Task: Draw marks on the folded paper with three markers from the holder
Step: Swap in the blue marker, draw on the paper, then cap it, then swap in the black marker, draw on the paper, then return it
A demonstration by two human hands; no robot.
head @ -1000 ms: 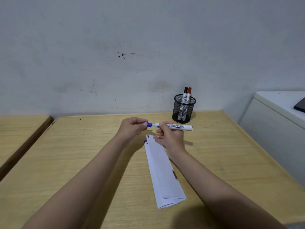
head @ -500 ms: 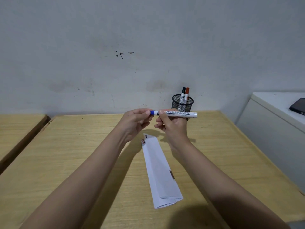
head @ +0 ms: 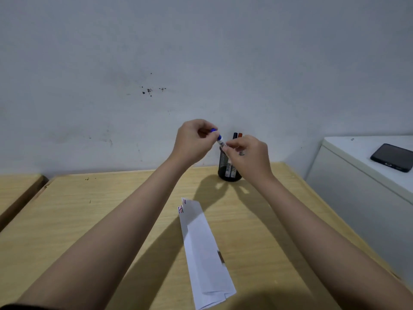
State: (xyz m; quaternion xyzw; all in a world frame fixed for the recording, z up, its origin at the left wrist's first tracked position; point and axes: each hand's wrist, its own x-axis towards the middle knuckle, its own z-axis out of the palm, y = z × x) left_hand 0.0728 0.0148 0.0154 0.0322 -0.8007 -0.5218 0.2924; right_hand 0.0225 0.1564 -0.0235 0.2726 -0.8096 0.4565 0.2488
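Change: both hands have lifted the blue marker (head: 220,140) from above the folded paper (head: 202,249) to over the holder (head: 230,168).
Left hand (head: 193,142): pinches the cap end.
Right hand (head: 249,156): grips the barrel.
Meaning: marks look done; marker probably going back.

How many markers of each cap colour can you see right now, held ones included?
Blue-capped marker, gripped between left hand and right hand: 1
Black-capped marker, in the mesh holder: 1
Red-capped marker, in the holder: 1
Total: 3

Matt wood-grain counter (head: 111,209); black wire-mesh holder (head: 225,168); smooth creased white paper (head: 205,253); glossy dark phone (head: 392,156).
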